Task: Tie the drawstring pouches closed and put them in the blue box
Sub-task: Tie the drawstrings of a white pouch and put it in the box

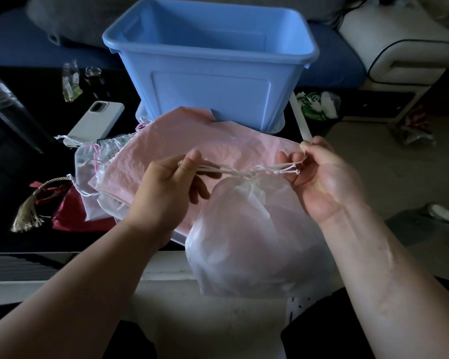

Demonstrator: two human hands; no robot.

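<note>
A translucent white drawstring pouch (246, 244) hangs in front of me, its neck gathered at the top. The white drawstring (246, 171) runs taut between my hands. My left hand (166, 190) pinches the left cord ends. My right hand (319, 177) pinches the knotted right ends. Behind them stands the blue box (210, 66), open, with nothing visible inside. A pink pouch (166, 151) lies flat on a pile of clear and white pouches (94, 161) at the box's foot. A red pouch (73, 211) with a gold tassel lies at the left.
A white phone (96, 120) lies left of the box on the black table (18, 182). Small glass bottles (70, 81) stand behind it. The box sits on its lid (278, 125). A white armchair (405, 47) is at the right, with crumpled wrappers (319, 104) below it.
</note>
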